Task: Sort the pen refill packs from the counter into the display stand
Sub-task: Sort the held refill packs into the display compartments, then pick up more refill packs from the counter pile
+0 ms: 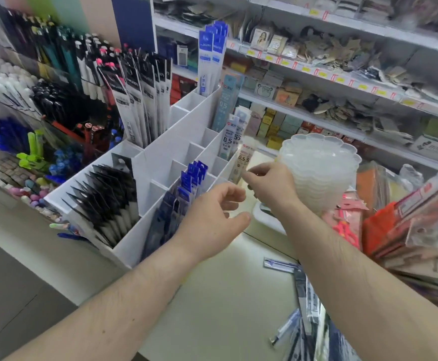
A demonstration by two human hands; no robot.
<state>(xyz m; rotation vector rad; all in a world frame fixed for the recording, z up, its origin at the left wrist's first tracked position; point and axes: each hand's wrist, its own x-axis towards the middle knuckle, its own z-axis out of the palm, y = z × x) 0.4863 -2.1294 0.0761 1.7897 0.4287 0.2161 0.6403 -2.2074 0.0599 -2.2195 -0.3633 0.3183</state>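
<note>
Loose refill packs (304, 308) nearest; right grip (270, 183) pinches pack (242, 165), left grip (212, 217) wide

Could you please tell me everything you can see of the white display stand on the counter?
The white display stand looks like thin white board, split by dividers into stepped compartments rising toward the back. It stands on the counter. Black packs fill the front left slot, blue packs a front right one; several middle slots look empty. The right hand holds a pack at its right edge.
</note>
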